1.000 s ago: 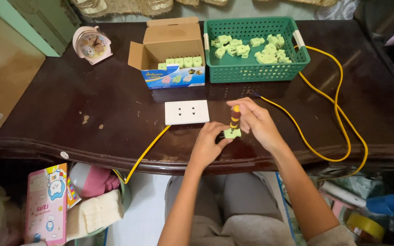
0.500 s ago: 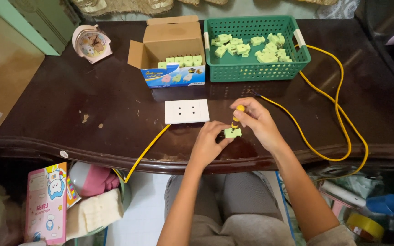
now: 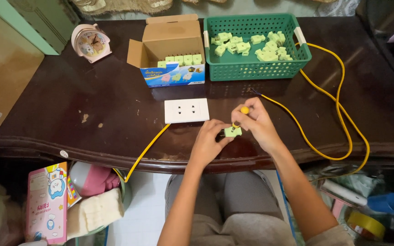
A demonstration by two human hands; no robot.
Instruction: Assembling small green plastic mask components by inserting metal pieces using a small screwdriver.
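My left hand (image 3: pixel 209 139) pinches a small light-green plug adapter (image 3: pixel 232 132) near the table's front edge. My right hand (image 3: pixel 257 123) grips a yellow-handled screwdriver (image 3: pixel 241 114), its tip pointing down into the adapter. Just behind my hands lies a white double wall socket (image 3: pixel 186 110) on a yellow cord (image 3: pixel 144 150). Further back stand an open cardboard box (image 3: pixel 172 50) with a row of green adapters and a green plastic basket (image 3: pixel 215 68) holding several loose ones.
A long yellow cable (image 3: pixel 338 109) loops across the right side of the dark wooden table (image 3: pixel 69 105). A pink alarm clock (image 3: pixel 91 42) stands at the back left. A brown cardboard sheet (image 3: pixel 1 77) leans at the far left. Bags and clutter lie below the table.
My hands with the adapter and screwdriver have stayed in place; the screwdriver handle has shifted slightly as my right hand turns it.
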